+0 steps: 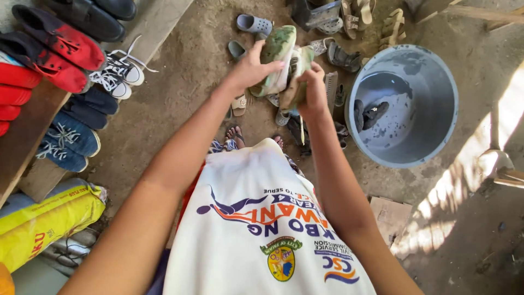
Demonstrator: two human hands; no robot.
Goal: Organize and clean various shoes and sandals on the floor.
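My left hand (252,68) grips a green camouflage-patterned shoe (278,52) held out in front of me, sole side turned toward the camera. My right hand (313,93) grips the same shoe at its right side, fingers closed over the edge and a bit of cloth or lace hanging down. Both hands hold it above a heap of sandals and slippers (322,117) on the dirt floor. My feet (236,135) show below the hands, above my white printed shirt (262,218).
A grey plastic basin (436,131) with a dark shoe inside stands at the right. Red, blue and black-and-white sneakers (82,109) lie on wooden planks at the left. A yellow sack (43,221) sits at lower left. More sandals (349,16) lie at the top.
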